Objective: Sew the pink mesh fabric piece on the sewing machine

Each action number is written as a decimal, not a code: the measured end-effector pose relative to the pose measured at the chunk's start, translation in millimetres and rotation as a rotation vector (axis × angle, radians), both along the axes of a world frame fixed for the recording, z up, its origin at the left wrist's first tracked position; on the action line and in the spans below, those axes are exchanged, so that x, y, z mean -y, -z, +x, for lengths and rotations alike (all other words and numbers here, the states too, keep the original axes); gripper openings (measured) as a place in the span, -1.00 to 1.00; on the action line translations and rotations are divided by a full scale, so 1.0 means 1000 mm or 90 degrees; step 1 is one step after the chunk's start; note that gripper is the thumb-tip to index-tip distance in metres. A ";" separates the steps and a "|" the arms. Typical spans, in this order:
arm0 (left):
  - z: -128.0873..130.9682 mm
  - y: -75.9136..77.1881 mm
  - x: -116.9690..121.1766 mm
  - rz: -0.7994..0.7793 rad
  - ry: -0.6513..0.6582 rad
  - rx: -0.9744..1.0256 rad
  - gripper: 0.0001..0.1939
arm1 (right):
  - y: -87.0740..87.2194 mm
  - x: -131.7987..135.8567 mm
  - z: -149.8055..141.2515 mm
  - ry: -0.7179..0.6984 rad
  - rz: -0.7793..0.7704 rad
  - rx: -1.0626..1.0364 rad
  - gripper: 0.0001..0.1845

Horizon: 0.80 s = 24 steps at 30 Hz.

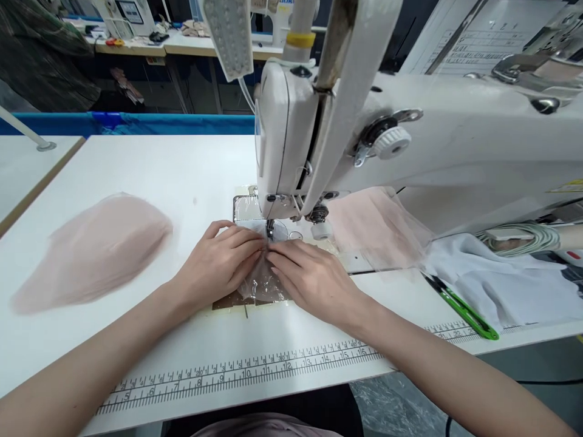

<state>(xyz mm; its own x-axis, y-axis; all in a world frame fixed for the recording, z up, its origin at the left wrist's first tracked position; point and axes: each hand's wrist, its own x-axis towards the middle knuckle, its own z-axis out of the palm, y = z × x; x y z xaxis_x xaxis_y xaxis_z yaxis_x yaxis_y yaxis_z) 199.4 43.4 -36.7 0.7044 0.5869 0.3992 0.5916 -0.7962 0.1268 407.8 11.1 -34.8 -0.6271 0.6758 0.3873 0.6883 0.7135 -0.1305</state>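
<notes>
A white sewing machine [282,133] stands over the table, its presser foot [270,228] low between my hands. My left hand [225,255] and my right hand [310,273] meet just in front of the foot, fingertips nearly touching. Both are closed on a thin, sheer piece of fabric [262,282] that lies over the needle plate area. Part of this fabric is hidden under the fingers. To the left of my left hand lies a pile of sheer pink fabric [109,249]. More sheer pink fabric [376,224] rests to the right, beneath the machine arm.
Green thread snips [469,312] lie at the right beside white cloth [501,279] and a coiled cord [523,237]. A printed ruler [246,373] runs along the front edge. Behind are another worktable [195,45] and a person's sleeve [40,54].
</notes>
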 end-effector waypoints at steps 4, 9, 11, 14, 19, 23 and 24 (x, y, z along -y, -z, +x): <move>0.004 0.003 -0.001 0.012 0.000 -0.045 -0.67 | 0.003 -0.004 0.003 0.060 -0.019 0.002 -0.72; 0.007 0.004 0.002 0.087 0.006 -0.083 -0.71 | 0.007 -0.009 0.006 0.113 -0.002 0.055 -0.72; 0.007 0.004 0.004 0.109 0.002 -0.090 -0.71 | 0.007 -0.010 0.007 0.125 0.013 0.069 -0.67; 0.008 0.006 0.006 0.124 -0.005 -0.105 -0.69 | 0.007 -0.011 0.008 0.131 0.031 0.084 -0.62; 0.011 0.006 0.008 0.128 -0.024 -0.114 -0.66 | 0.007 -0.014 0.010 0.122 0.054 0.083 -0.64; 0.012 0.006 0.009 0.138 -0.018 -0.110 -0.65 | 0.007 -0.014 0.011 0.123 0.055 0.079 -0.66; 0.011 0.006 0.009 0.138 -0.015 -0.108 -0.65 | 0.007 -0.014 0.012 0.123 0.054 0.080 -0.66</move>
